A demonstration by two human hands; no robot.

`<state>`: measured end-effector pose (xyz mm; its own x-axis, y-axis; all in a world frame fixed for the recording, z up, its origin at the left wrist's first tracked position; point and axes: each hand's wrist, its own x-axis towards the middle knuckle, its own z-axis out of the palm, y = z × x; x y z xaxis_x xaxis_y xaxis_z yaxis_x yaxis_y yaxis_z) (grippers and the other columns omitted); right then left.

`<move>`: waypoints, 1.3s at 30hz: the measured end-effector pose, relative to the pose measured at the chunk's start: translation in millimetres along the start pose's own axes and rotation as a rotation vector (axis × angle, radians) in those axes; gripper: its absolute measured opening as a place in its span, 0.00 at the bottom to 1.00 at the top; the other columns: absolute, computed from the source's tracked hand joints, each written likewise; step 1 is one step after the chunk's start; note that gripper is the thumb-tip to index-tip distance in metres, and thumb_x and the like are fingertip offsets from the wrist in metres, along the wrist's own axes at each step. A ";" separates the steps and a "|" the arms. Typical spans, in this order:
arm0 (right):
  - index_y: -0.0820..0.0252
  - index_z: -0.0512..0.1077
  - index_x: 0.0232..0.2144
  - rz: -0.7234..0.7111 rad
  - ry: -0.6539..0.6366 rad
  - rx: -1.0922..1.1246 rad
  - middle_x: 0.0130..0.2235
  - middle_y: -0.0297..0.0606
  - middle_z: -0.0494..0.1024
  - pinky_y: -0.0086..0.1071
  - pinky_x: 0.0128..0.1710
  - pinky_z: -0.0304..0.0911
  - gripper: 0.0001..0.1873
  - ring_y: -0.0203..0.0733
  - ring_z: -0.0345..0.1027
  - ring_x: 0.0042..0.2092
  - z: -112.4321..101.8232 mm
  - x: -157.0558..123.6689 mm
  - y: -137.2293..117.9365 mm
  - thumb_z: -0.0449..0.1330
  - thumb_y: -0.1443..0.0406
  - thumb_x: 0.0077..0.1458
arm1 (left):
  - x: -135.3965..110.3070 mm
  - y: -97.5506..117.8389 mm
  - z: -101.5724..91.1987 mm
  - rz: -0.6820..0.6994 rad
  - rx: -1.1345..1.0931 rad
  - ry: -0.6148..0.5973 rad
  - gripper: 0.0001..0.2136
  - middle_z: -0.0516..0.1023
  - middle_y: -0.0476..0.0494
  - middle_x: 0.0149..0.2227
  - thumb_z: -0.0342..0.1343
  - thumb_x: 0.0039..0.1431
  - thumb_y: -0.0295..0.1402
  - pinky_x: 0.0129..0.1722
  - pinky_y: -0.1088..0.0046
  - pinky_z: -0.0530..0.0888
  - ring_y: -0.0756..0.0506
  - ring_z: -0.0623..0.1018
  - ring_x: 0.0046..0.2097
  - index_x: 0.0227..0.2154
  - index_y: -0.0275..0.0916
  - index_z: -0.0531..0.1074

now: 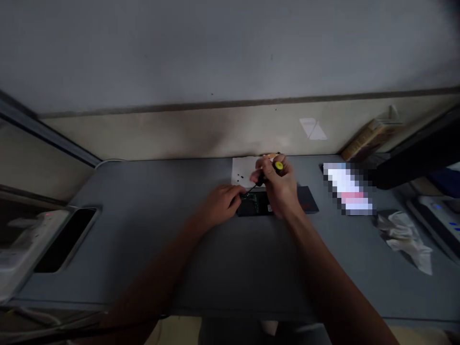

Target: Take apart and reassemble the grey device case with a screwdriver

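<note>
An opened phone [247,206] lies lengthwise on the grey table, with green circuit board showing at its left end. My left hand [223,203] is closed at that end, thumb and fingers against the phone's edge. In my right hand [282,189] is a screwdriver [278,166] with a black handle and a yellow cap. Its thin shaft slants down left to the circuit board, close to my left fingertips; the exact contact is too small to make out. Part of the phone is hidden behind my right hand. Behind it, several tiny dark pieces lie on white paper [237,165].
A dark flat panel [309,200] extends right of my right hand. Further right are a blurred lit screen [347,189], crumpled tissue [402,232] and a box [370,139] by the wall. A dark-screened phone [68,239] lies at left beside a white power strip [34,244].
</note>
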<state>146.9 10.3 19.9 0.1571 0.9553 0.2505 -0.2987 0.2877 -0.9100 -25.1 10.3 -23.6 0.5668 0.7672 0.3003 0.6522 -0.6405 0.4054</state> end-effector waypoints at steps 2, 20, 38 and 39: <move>0.51 0.52 0.30 -0.042 0.044 -0.058 0.26 0.22 0.61 0.29 0.24 0.62 0.29 0.30 0.57 0.22 -2.4 2.1 4.0 0.67 0.44 0.52 | 0.2 0.4 -0.5 -0.001 -0.002 0.000 0.13 0.83 0.45 0.39 0.49 0.64 0.24 0.46 0.66 0.77 0.44 0.82 0.41 0.44 0.41 0.75; 0.52 0.65 0.33 0.030 0.053 0.194 0.26 0.26 0.63 0.31 0.27 0.61 0.23 0.33 0.60 0.25 -2.8 6.3 -1.8 0.57 0.40 0.59 | 0.5 -0.7 -2.3 0.045 0.001 0.021 0.14 0.84 0.45 0.43 0.48 0.64 0.24 0.48 0.66 0.77 0.44 0.83 0.44 0.45 0.42 0.76; 0.53 0.66 0.30 0.064 0.011 0.082 0.31 0.28 0.71 0.30 0.32 0.66 0.25 0.33 0.69 0.32 -2.8 3.8 -9.5 0.66 0.41 0.50 | 1.1 3.4 -5.1 -0.011 -0.004 -0.036 0.15 0.83 0.45 0.43 0.47 0.65 0.23 0.49 0.65 0.76 0.44 0.82 0.45 0.46 0.42 0.76; 0.54 0.64 0.28 0.069 0.037 0.096 0.32 0.28 0.71 0.29 0.32 0.66 0.27 0.33 0.69 0.32 -3.5 3.8 -9.5 0.70 0.43 0.46 | 1.0 3.3 -5.0 -0.006 -0.003 -0.033 0.14 0.83 0.45 0.43 0.47 0.65 0.23 0.49 0.66 0.76 0.44 0.82 0.44 0.46 0.42 0.75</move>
<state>153.6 11.0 28.3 0.1671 0.9703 0.1749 -0.3983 0.2287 -0.8883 -24.9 9.1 -17.6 0.5793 0.7694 0.2692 0.6539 -0.6359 0.4101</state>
